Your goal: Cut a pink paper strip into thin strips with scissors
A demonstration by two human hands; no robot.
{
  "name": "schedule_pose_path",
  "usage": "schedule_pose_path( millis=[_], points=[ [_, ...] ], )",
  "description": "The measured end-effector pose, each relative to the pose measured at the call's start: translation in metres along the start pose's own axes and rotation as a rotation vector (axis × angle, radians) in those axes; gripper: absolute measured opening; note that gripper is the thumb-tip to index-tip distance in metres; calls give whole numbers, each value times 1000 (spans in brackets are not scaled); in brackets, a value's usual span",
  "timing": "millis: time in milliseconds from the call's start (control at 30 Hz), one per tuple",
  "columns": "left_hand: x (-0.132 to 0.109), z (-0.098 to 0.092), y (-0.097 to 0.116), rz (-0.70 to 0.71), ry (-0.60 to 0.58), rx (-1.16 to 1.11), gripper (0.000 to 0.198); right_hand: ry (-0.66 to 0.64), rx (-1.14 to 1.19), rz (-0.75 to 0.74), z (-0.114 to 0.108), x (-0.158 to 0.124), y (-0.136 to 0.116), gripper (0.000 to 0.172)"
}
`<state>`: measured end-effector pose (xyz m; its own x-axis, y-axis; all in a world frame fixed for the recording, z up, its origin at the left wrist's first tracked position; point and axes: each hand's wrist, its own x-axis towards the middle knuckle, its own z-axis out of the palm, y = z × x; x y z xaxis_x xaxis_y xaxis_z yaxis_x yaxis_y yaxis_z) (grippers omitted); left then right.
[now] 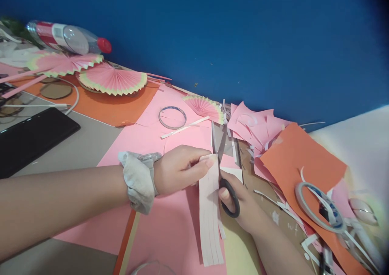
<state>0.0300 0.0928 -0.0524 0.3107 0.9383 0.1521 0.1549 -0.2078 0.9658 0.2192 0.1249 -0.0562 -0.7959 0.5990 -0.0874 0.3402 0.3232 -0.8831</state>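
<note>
Pinched between the thumb and fingers of my left hand is the top end of a pale pink paper strip, which hangs down with lengthwise lines on it. My right hand grips a pair of scissors with black handles, the thumb through one loop. Their blades point away from me, along the strip's right edge near its top. A narrow sliver of paper shows beside that edge lower down. Pink sheets lie beneath both hands. The fingers of my left hand behind the strip are hidden.
Pleated pink paper fans lie at the back left, near a plastic bottle on its side. A black phone is at the left. Tape rolls, an orange sheet and paper scraps surround the work. A blue wall rises behind.
</note>
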Motion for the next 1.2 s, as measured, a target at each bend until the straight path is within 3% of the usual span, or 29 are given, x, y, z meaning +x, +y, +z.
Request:
schedule_pose_path(
  millis=[233, 1200],
  points=[
    [0, 0, 1, -4, -3, 19, 38, -111, 218, -7, -2, 0, -1, 59],
    [0, -1, -2, 27, -4, 26, 36, -12, 61, -72, 0, 1, -3, 45]
  ],
)
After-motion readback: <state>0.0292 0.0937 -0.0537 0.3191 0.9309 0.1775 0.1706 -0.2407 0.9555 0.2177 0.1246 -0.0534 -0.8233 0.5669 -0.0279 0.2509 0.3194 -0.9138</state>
